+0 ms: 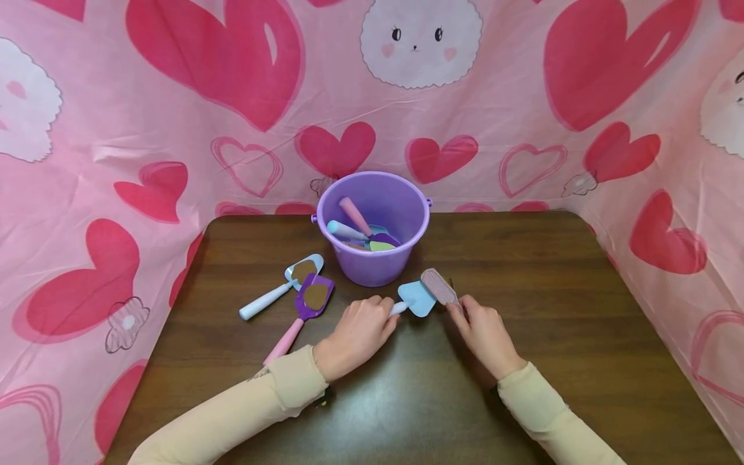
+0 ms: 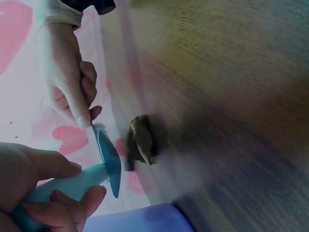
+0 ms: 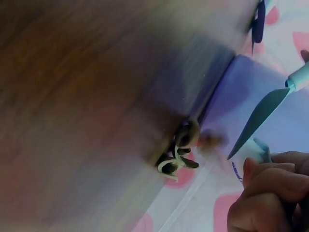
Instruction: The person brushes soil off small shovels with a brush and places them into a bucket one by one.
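Note:
My left hand (image 1: 360, 329) grips the pale blue handle of a toy shovel (image 1: 417, 298), whose light blue blade points right. In my right hand (image 1: 485, 336) is a flat tool (image 1: 438, 286) with a long, rounded pinkish-grey head, pinched by its narrow end. The tool's head overlaps the right edge of the blade in the head view. Seen from the left wrist, the tool is edge-on against the shovel blade (image 2: 111, 166). Curled brownish scraps (image 3: 178, 154) lie on the table close by, mostly hidden behind the tool in the head view.
A purple bucket (image 1: 374, 261) stands at the back middle, holding several toy shovels. Left of it lie a light blue shovel (image 1: 267, 300) and a purple shovel with a pink handle (image 1: 285, 339), each with a brown patch. Pink heart-printed cloth (image 1: 372, 103) surrounds the wooden table (image 1: 558, 290).

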`<state>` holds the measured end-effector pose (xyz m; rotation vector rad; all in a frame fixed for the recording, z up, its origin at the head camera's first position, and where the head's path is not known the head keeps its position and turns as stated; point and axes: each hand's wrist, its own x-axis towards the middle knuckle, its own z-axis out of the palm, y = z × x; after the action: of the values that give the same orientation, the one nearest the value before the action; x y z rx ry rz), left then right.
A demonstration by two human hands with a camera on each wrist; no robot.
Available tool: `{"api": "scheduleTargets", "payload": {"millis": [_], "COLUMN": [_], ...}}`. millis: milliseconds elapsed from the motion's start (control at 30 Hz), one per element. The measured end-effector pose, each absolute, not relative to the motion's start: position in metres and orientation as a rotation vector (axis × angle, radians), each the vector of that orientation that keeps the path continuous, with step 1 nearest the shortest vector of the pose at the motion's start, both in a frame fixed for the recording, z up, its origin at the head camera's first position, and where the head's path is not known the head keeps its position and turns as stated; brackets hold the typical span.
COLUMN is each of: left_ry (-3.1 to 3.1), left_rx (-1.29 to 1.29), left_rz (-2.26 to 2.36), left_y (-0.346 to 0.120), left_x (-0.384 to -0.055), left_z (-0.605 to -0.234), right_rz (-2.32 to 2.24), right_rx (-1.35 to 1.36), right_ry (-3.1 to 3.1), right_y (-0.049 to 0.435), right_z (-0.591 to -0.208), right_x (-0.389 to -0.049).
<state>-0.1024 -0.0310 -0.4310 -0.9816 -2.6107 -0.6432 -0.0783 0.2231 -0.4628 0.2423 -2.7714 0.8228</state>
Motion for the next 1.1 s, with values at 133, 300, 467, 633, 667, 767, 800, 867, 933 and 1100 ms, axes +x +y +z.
{"api": "scheduleTargets", "payload": {"millis": [133,300,467,633,667,767,800,867,933,1100], "left_ry": [-2.616,-2.611,-2.586,-2.569,-2.569,-2.575,-2.578,-2.582,-2.582,-2.571], "left_rx": [-0.979,-0.96,-0.951,-0.949,-0.949,-0.946,-0.946,-0.949,-0.952,-0.969], "left_rz": [-0.65,-0.611,-0.577,-0.596,-0.595,-0.6,-0.598,-0.586,-0.568,-0.539], "left_y": [-0.0314,-0.0313,-0.0326,-0.034,-0.034,-0.0336,-0.0334,-0.0328,-0.0322,-0.0326], "left_x": [-0.1017,-0.1017,-0.1019,-0.1018,-0.1019,-0.1018,-0.1017,-0.1015,-0.1012,-0.1009], "left_z": [-0.4313,-0.4318,-0.4328,-0.4333,-0.4339,-0.4349,-0.4354,-0.4364,-0.437,-0.4384], "right_rz": [0.892,0.98,0.915,0.818,0.812,0.84,0.866,0.918,0.952,0.894], "right_rx": [0.301,0.458,0.407,0.254,0.241,0.267,0.297,0.372,0.434,0.43], "right_ry": [-2.791,-2.808,-2.816,-2.807,-2.805,-2.803,-2.802,-2.802,-2.799,-2.796], "right_y": [0.2212,0.2158,0.2192,0.2252,0.2254,0.2235,0.2221,0.2191,0.2168,0.2173], "right_z": [-0.4617,-0.4607,-0.4618,-0.4602,-0.4599,-0.4588,-0.4586,-0.4596,-0.4608,-0.4639], "right_x": [-0.0774,-0.0738,-0.0756,-0.0777,-0.0777,-0.0762,-0.0751,-0.0738,-0.0724,-0.0723]}}
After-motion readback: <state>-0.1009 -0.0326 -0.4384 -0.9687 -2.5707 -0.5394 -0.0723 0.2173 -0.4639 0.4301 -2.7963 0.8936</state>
